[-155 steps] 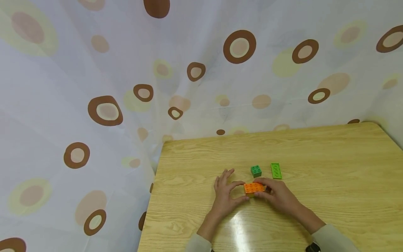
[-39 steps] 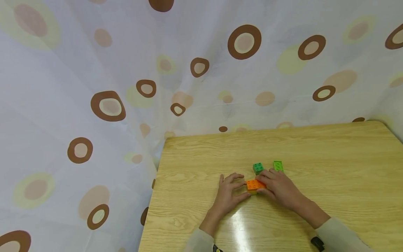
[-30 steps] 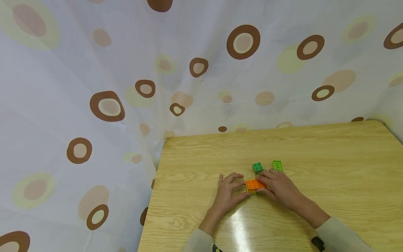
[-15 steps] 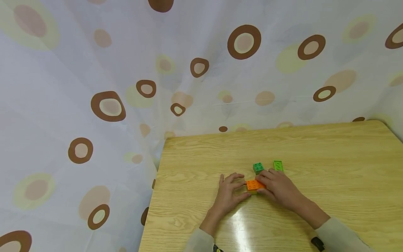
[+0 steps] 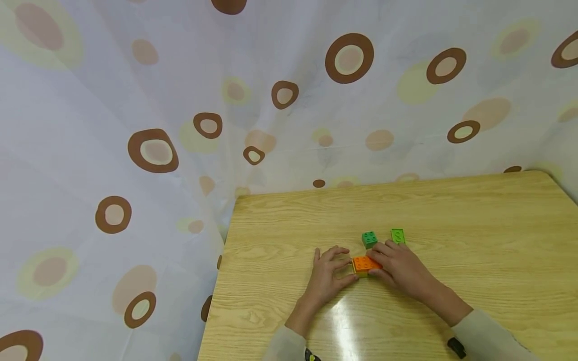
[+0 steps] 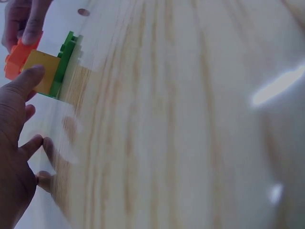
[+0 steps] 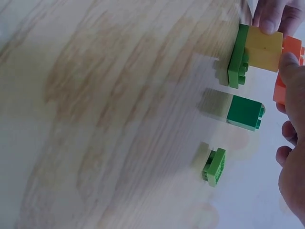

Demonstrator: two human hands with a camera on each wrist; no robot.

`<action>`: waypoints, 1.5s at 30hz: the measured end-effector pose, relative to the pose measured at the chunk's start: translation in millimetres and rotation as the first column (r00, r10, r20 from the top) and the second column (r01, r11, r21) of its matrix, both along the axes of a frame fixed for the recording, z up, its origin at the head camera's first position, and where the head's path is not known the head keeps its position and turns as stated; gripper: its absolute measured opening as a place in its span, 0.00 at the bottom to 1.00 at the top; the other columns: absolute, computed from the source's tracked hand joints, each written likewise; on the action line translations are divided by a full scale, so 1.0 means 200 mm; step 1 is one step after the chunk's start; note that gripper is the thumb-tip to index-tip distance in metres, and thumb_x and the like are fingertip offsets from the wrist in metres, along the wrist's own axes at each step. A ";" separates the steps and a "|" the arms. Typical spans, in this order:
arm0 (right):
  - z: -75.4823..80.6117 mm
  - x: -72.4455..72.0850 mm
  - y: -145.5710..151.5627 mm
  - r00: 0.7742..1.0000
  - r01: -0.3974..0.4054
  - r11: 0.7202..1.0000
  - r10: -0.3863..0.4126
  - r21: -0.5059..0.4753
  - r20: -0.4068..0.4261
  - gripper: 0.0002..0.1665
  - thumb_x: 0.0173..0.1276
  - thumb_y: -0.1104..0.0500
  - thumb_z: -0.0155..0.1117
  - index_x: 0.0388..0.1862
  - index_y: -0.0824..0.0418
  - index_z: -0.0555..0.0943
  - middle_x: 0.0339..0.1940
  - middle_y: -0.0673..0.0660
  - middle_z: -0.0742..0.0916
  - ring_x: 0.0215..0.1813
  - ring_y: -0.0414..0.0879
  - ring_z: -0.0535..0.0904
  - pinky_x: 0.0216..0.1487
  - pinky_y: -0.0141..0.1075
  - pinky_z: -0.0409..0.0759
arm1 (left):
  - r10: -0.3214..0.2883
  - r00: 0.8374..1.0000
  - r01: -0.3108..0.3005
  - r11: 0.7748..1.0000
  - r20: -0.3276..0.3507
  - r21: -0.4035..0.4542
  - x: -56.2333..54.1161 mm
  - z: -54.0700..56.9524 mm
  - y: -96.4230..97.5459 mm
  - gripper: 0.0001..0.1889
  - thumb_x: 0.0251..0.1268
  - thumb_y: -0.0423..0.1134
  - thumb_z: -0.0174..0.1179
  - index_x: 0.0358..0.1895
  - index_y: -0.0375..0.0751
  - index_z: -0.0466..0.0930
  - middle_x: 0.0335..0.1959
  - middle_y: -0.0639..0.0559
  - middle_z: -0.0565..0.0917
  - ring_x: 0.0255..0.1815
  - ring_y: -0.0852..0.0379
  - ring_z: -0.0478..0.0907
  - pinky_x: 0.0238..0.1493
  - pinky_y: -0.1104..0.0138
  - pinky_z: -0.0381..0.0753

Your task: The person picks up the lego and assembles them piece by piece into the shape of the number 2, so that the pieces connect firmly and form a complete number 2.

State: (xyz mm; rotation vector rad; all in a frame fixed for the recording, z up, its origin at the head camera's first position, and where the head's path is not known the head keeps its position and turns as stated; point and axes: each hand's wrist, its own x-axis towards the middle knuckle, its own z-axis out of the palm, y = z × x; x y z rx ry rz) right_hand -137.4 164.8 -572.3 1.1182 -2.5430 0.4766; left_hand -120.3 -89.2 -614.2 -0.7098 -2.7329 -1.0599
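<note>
Orange brick (image 5: 363, 263), pinched by right fingers (image 7: 289, 64), tops a yellow brick (image 7: 263, 50) left fingers (image 6: 29, 80) pinch; head view hides their green base (image 7: 237, 52).

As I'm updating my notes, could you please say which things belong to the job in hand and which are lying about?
In the job:
orange brick, in the right fingers
yellow brick, in the left fingers
green base plate, under the yellow brick

Seemingly just lying about:
dark green brick
lime plate, upside down
</note>
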 end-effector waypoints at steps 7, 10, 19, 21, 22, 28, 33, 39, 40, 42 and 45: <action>-0.02 0.01 0.01 0.995 -0.026 1.000 0.024 -0.018 -0.092 0.26 0.60 0.49 0.79 0.53 0.61 0.87 0.49 0.53 0.85 0.45 0.50 0.77 0.41 0.47 0.79 | -0.001 1.000 0.001 1.000 0.000 0.003 -0.01 0.00 0.02 0.23 0.67 0.54 0.73 0.59 0.45 0.89 0.68 0.58 0.80 0.78 0.48 0.70 0.76 0.28 0.51; -0.01 0.01 0.02 0.994 -0.027 0.999 0.024 -0.022 -0.107 0.25 0.60 0.49 0.79 0.53 0.60 0.87 0.49 0.52 0.85 0.44 0.49 0.77 0.40 0.47 0.78 | -0.004 1.000 0.004 1.000 0.003 0.007 -0.01 0.01 0.02 0.22 0.67 0.54 0.73 0.58 0.46 0.90 0.68 0.58 0.80 0.78 0.48 0.69 0.77 0.28 0.51; 0.04 0.01 0.03 0.998 -0.022 0.999 0.024 0.039 -0.057 0.23 0.64 0.49 0.79 0.52 0.60 0.88 0.49 0.51 0.85 0.46 0.48 0.77 0.42 0.45 0.80 | -0.005 1.000 0.005 1.000 -0.004 0.003 -0.01 0.01 0.04 0.23 0.67 0.54 0.74 0.59 0.45 0.90 0.68 0.59 0.80 0.78 0.49 0.70 0.77 0.28 0.51; 0.07 0.01 0.02 0.999 -0.021 0.997 0.024 0.072 -0.040 0.22 0.65 0.49 0.79 0.52 0.61 0.88 0.49 0.52 0.85 0.48 0.48 0.79 0.44 0.45 0.81 | -0.006 1.000 0.006 1.000 -0.001 0.000 0.00 0.01 0.05 0.24 0.67 0.55 0.73 0.59 0.44 0.89 0.69 0.58 0.80 0.78 0.49 0.69 0.77 0.29 0.51; 0.08 0.02 0.02 0.999 -0.021 0.996 0.024 0.088 -0.033 0.22 0.65 0.49 0.79 0.52 0.61 0.88 0.50 0.52 0.86 0.49 0.49 0.79 0.46 0.46 0.82 | -0.006 1.000 0.006 1.000 0.001 -0.004 0.00 0.01 0.05 0.24 0.67 0.55 0.73 0.59 0.44 0.89 0.69 0.59 0.79 0.78 0.49 0.69 0.77 0.29 0.51; 0.12 0.02 -0.01 0.998 -0.036 0.988 0.042 0.150 -0.041 0.23 0.60 0.50 0.84 0.47 0.61 0.88 0.47 0.52 0.84 0.50 0.51 0.82 0.46 0.45 0.80 | -0.008 1.000 0.008 1.000 0.015 -0.003 0.01 0.01 0.04 0.24 0.68 0.55 0.72 0.60 0.44 0.89 0.70 0.58 0.79 0.79 0.49 0.68 0.77 0.29 0.49; 0.14 0.02 -0.04 0.994 -0.043 0.969 0.065 0.242 -0.084 0.25 0.56 0.50 0.86 0.46 0.62 0.87 0.47 0.55 0.83 0.50 0.53 0.84 0.40 0.41 0.73 | -0.015 1.000 0.015 1.000 0.014 -0.003 0.01 0.01 0.04 0.25 0.67 0.54 0.73 0.61 0.43 0.88 0.69 0.56 0.79 0.78 0.48 0.69 0.77 0.27 0.49; 0.18 0.02 -0.07 0.994 -0.038 0.943 0.070 0.331 -0.085 0.27 0.57 0.51 0.86 0.49 0.64 0.87 0.49 0.57 0.84 0.51 0.52 0.84 0.40 0.40 0.72 | -0.019 1.000 0.019 1.000 0.003 0.003 0.02 0.01 0.03 0.24 0.68 0.53 0.73 0.61 0.43 0.88 0.69 0.55 0.80 0.77 0.54 0.70 0.75 0.25 0.49; 0.19 0.02 -0.08 0.994 -0.039 0.939 0.072 0.343 -0.085 0.27 0.56 0.51 0.86 0.49 0.64 0.87 0.49 0.57 0.84 0.51 0.52 0.83 0.40 0.40 0.71 | -0.019 1.000 0.019 1.000 0.005 0.009 0.02 0.01 0.03 0.24 0.68 0.52 0.73 0.61 0.43 0.88 0.69 0.54 0.80 0.77 0.55 0.70 0.75 0.25 0.49; 0.20 0.02 -0.09 0.993 -0.036 0.928 0.075 0.371 -0.090 0.27 0.56 0.50 0.86 0.48 0.64 0.87 0.50 0.58 0.85 0.51 0.52 0.84 0.39 0.39 0.70 | -0.018 1.000 0.017 1.000 0.013 0.021 0.02 0.02 0.03 0.25 0.68 0.52 0.73 0.61 0.42 0.88 0.69 0.54 0.80 0.77 0.55 0.70 0.75 0.25 0.48; 0.22 0.02 -0.10 0.993 -0.034 0.916 0.075 0.400 -0.089 0.26 0.57 0.49 0.86 0.47 0.64 0.87 0.50 0.59 0.85 0.49 0.52 0.83 0.37 0.38 0.69 | -0.019 1.000 0.018 0.999 0.021 0.030 0.02 0.02 0.02 0.24 0.69 0.53 0.72 0.61 0.42 0.88 0.69 0.54 0.80 0.76 0.56 0.71 0.75 0.24 0.48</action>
